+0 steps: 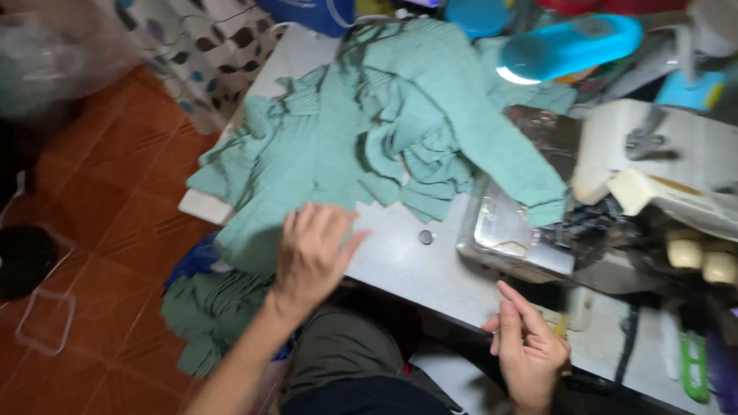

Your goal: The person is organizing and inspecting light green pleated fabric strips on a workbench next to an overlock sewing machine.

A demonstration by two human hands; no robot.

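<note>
Both hands at a sewing table heaped with green cloth

Left hand (314,250) lies spread, fingers open, on the near edge of the green fabric pile (369,131) covering the white table (419,269); right hand (526,350), loosely curled and holding nothing, hovers at the table's front edge below the sewing machine (615,207).

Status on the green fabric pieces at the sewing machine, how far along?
Done: hard to tell; a heap of green pieces hangs below the table edge, stitched or not is unclear. In hand: the left hand lies flat on the pile of green fabric on the table; the right hand hovers empty near the sewing machine. Left: the table pile looks large, nothing under the needle.
</note>
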